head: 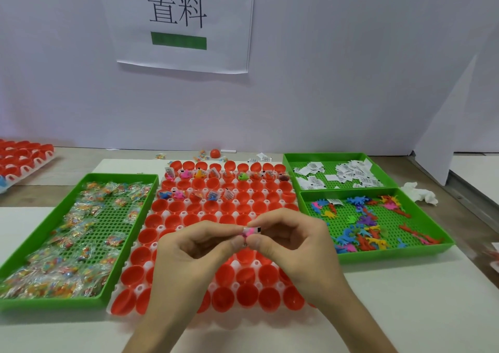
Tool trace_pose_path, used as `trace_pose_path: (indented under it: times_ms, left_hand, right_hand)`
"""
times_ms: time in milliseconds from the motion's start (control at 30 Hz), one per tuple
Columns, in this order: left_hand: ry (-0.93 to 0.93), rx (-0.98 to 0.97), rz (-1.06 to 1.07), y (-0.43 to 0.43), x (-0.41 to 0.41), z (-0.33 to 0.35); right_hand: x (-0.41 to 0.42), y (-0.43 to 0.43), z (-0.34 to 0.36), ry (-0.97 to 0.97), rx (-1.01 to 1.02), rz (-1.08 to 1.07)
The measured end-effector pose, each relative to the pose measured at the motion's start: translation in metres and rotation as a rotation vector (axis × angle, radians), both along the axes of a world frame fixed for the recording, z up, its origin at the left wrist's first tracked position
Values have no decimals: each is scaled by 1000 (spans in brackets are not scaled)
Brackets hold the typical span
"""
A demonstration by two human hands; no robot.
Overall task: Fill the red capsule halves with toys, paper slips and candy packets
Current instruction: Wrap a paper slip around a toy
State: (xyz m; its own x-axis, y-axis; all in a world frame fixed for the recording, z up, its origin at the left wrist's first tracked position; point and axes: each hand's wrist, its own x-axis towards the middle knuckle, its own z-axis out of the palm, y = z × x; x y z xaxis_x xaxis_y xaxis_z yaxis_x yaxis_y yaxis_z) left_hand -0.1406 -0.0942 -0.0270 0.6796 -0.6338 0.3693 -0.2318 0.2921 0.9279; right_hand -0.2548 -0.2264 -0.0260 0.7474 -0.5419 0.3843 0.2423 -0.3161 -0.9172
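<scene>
Bright, even light; warped, soft edges

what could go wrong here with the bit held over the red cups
1. The left hand and right hand only pinch the small pink toy with white paper slip by fingertips; it might drop into a wrong red plastic capsule half.
2. The wrists are low over the near rows and could tip empty halves out of the white holder tray.
</scene>
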Motion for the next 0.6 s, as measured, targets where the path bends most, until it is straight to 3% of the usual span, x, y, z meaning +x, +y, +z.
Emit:
trace_pose_path:
  times_ms: [267, 433, 600]
  left_hand:
    - [-81, 6, 142, 1, 1, -1]
    - [-106, -28, 315, 3, 7, -3]
    - [-107, -67, 385, 4, 9, -1]
  right_hand:
    - [5, -12, 12, 28, -26, -124]
    - [37, -53, 22, 280, -260, -306]
    - [84, -77, 17, 509, -497, -253]
